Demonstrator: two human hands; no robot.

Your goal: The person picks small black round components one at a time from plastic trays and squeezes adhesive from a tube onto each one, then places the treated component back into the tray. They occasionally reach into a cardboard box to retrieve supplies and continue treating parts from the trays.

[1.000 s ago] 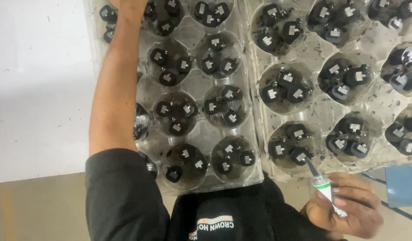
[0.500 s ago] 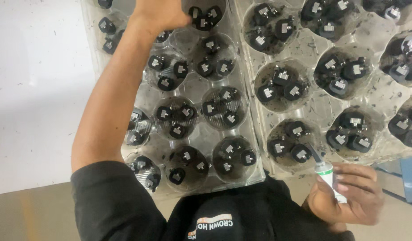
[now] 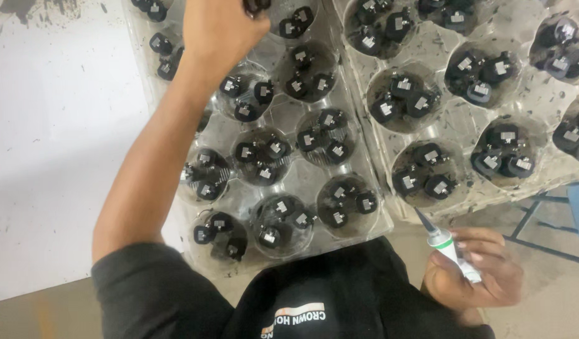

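Two clear plastic trays with round cups lie side by side, the left tray (image 3: pixel 288 182) and the right tray (image 3: pixel 455 122). Each cup holds two or three small black parts (image 3: pixel 264 154) with silver square faces. My left hand (image 3: pixel 220 31) is stretched over the far end of the left tray, fingers closed around a small black part (image 3: pixel 257 5) that peeks out at the fingertips. My right hand (image 3: pixel 474 276) is close to my body, below the right tray's near edge. It grips a small white tube (image 3: pixel 449 246) with a green band and a thin nozzle pointing at the tray.
A white tabletop (image 3: pixel 57 138) lies left of the trays. A blue metal frame (image 3: pixel 553 213) stands at the lower right, over a grey floor. My dark shirt (image 3: pixel 314 295) fills the bottom middle.
My left hand has drawn back from the far end of the tray toward me, fingers now closed. The right hand with the tube has barely shifted.
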